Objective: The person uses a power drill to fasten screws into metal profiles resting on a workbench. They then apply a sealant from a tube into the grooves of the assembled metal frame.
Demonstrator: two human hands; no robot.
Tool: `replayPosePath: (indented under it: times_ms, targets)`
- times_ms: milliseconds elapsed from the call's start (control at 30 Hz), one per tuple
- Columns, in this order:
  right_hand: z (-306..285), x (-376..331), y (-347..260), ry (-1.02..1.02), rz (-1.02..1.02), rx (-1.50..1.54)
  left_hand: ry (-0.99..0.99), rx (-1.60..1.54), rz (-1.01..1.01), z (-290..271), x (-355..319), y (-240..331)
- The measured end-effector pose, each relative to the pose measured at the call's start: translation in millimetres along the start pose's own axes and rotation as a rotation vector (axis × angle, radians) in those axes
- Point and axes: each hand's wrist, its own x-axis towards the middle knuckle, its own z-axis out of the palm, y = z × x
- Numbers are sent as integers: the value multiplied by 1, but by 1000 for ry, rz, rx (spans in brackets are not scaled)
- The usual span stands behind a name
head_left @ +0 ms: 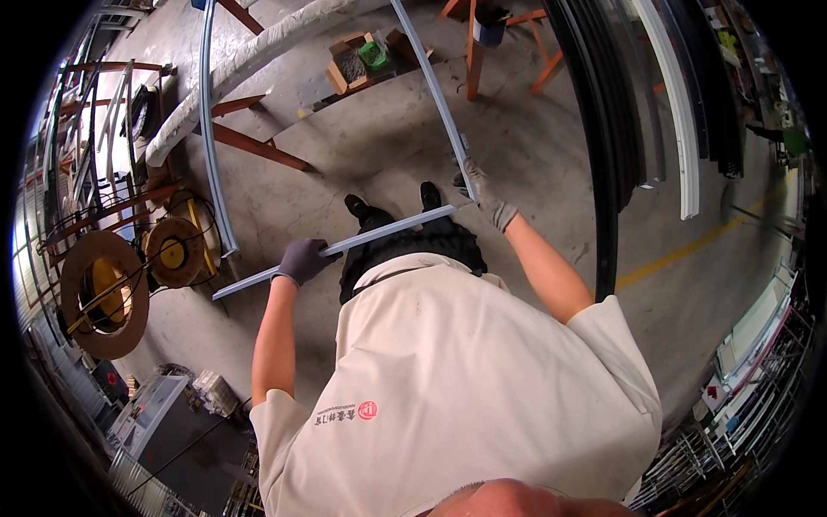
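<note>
A pale blue-grey metal bar [379,231] lies crosswise in front of my waist, rising from left to right. My left hand [303,261], in a dark grey glove, is closed round it left of its middle. At its right end, my right hand [489,200] in a lighter grey glove grips the corner where it meets a long bar [433,90] running away from me. Glove and fingers hide the exact joint. Another long bar [209,129] runs away on the left; its near end is apart from the crosswise bar.
Orange-brown trestle legs [258,146] and a white wrapped beam [250,65] stand ahead. An open cardboard box [349,65] holds small parts and a green container. Long black profiles [594,112] and a white one [676,103] reach in at right. Large brown reels [105,293] stand left.
</note>
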Motion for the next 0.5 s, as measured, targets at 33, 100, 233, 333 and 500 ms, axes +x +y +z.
replayPosePath:
  times_ms: [33, 100, 233, 333, 500]
  targets:
    - [-1, 1, 2, 3, -11, -60, 12, 17, 1, 9, 4, 1]
    - [-9, 5, 12, 16, -37, -181, 39, 49, 9, 25, 13, 9]
    - [-18, 6, 6, -19, 35, -131, -14, 33, 17, 23, 20, 20]
    - [-13, -1, 1, 29, 20, -131, -43, -1, 0, 26, 19, 20]
    - [-10, 1, -8, -13, 120, 0, -148, -74, -38, 6, 8, 28]
